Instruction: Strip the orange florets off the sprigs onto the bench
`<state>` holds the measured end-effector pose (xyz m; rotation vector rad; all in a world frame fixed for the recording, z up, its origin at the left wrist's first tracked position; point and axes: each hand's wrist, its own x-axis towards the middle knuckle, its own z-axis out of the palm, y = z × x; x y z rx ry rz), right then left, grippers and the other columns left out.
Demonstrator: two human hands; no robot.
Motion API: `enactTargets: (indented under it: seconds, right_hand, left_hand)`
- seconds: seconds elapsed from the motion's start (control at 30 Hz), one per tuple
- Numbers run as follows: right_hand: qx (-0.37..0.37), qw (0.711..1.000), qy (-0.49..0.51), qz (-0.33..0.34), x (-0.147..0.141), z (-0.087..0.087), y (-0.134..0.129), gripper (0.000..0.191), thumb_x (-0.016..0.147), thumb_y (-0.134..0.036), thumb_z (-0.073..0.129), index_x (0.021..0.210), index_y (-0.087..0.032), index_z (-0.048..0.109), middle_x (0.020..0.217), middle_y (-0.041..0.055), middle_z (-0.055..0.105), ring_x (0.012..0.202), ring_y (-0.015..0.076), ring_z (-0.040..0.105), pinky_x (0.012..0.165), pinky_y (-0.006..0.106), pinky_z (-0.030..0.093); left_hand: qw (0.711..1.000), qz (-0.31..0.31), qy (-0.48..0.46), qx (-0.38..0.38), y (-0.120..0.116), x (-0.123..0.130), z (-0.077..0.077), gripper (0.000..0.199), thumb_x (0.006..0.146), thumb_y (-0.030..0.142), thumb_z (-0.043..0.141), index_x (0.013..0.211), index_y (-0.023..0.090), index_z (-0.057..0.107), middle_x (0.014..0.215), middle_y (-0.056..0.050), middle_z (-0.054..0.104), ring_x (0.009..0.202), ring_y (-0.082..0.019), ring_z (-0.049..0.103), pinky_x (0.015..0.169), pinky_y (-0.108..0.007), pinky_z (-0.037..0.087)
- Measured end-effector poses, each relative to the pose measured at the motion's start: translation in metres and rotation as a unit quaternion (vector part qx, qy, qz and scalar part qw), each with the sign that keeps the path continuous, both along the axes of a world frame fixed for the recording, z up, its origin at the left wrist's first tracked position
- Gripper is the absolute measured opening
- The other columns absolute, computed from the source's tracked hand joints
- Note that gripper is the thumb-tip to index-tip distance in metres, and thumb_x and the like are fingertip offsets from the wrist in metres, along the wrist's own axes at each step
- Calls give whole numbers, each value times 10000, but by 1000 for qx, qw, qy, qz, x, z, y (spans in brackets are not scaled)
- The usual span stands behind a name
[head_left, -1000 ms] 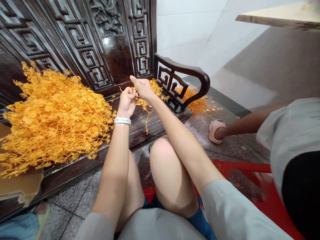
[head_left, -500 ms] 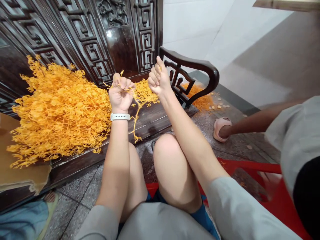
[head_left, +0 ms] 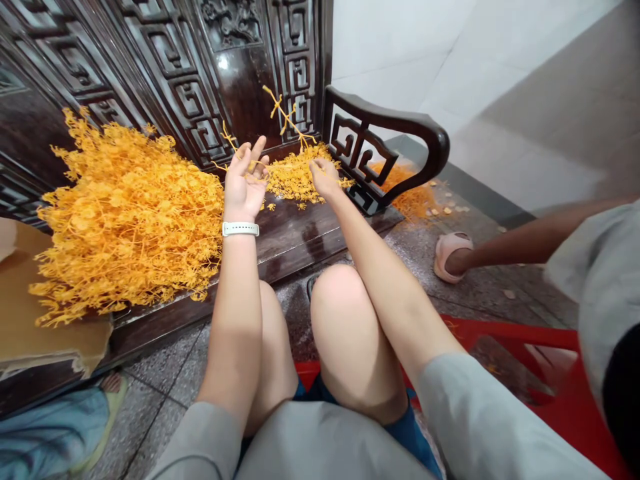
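Note:
My left hand (head_left: 246, 183), with a pale watch band at the wrist, is raised palm up. Its fingers are loosely parted around a thin yellow-orange artificial flower stem (head_left: 229, 137) that sticks out past the thumb side. My right hand (head_left: 326, 179) is closed low over a small heap of yellow-orange sprigs (head_left: 295, 177), and bits of sprig poke out beside it. A bare forked branch (head_left: 285, 120) slants up just above the heap; whether a finger touches it is unclear. The large pile of artificial flower sprays (head_left: 135, 220) lies left of my left hand.
Everything lies on a dark carved wooden bench (head_left: 295, 233) with a curved armrest (head_left: 400, 127). A cardboard box (head_left: 50, 320) is at the left. More orange pieces (head_left: 410, 190) litter the floor beyond the armrest. Another person's leg (head_left: 520, 243) and a red plastic stool (head_left: 530, 340) are at right.
My right hand has come down onto the heap from its raised fist. My left fingers have loosened. The forked branch that hung below my left hand now shows above the heap.

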<state>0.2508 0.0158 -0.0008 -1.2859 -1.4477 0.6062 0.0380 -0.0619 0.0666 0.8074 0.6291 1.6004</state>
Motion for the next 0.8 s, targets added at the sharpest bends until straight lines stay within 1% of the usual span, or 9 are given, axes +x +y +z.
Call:
enactTargets:
  seconds: [0.07, 0.2, 0.27, 0.37, 0.43, 0.5, 0.6, 0.7, 0.8]
  right_hand:
    - [-71, 997, 27, 8, -4, 4, -10, 111, 994, -207, 635, 1081, -142, 659, 833, 11, 642, 772, 157, 605, 794, 328, 561]
    - [-149, 959, 77, 228, -10, 40, -42, 793, 780, -180, 861, 1488, -147, 505, 892, 15, 718, 704, 154, 647, 626, 259, 530]
    - [-158, 929, 110, 315, -8, 58, -62, 1019, 683, -174, 908, 1579, -213, 423, 1050, 44, 756, 796, 163, 706, 675, 258, 586]
    - [-161, 902, 157, 369, -1, 73, -93, 1128, 702, -304, 938, 1651, -332, 328, 1269, 64, 762, 988, 198, 760, 825, 308, 652]
    - [-144, 913, 176, 340, 7, 76, -110, 1077, 723, -442, 954, 1628, -351, 377, 1294, 51, 766, 1002, 197, 749, 834, 320, 651]
    - [-101, 938, 182, 276, 19, 78, -127, 899, 724, -566, 949, 1490, -303, 557, 1212, 31, 782, 909, 168, 710, 783, 300, 619]
    - [-37, 962, 185, 197, 51, 89, -160, 623, 804, -660, 866, 1252, -260, 703, 1120, 25, 787, 820, 139, 665, 779, 303, 597]
    - [-4, 978, 181, 102, 101, 111, -207, 546, 888, -660, 784, 1256, -273, 674, 1139, 56, 787, 806, 155, 687, 763, 315, 617]
    - [51, 976, 204, -49, 160, 117, -250, 387, 963, -603, 718, 1151, -284, 606, 1050, 47, 770, 723, 130, 669, 645, 269, 579]
  left_hand:
    - [1000, 0, -24, 9, 4, 3, -7, 89, 1004, 238, 727, 1008, 254, 640, 1342, -75, 791, 947, -154, 754, 784, -252, 597]
    - [997, 11, -73, -22, 12, 6, -21, 152, 961, 277, 767, 1029, 274, 631, 1280, -80, 810, 1012, -157, 769, 861, -261, 617]
    - [996, 25, -58, -61, 12, 9, -27, 208, 911, 289, 812, 1011, 276, 631, 1179, -80, 827, 971, -162, 775, 856, -265, 623]
    - [997, 25, 1, -76, 4, 20, -32, 261, 878, 349, 861, 999, 289, 638, 1087, -53, 835, 902, -182, 781, 824, -298, 631]
    - [996, 14, 57, -72, -8, 32, -30, 275, 871, 406, 879, 1001, 291, 666, 974, -33, 827, 846, -198, 769, 815, -332, 638]
    - [992, -19, 114, -45, -23, 46, -24, 344, 846, 518, 898, 1016, 280, 716, 872, -36, 798, 815, -224, 757, 814, -372, 641]
    - [964, -183, 190, 11, -47, 60, -14, 560, 822, 758, 836, 1148, 307, 787, 983, -80, 828, 847, -260, 764, 804, -392, 627]
    - [863, -371, 340, 53, -62, 58, -15, 665, 756, 858, 810, 1224, 386, 833, 1225, -108, 835, 958, -315, 779, 861, -424, 625]
    - [747, -461, 473, 81, -71, 46, -32, 585, 776, 811, 805, 1231, 446, 852, 1263, -90, 828, 1018, -361, 778, 917, -473, 629]
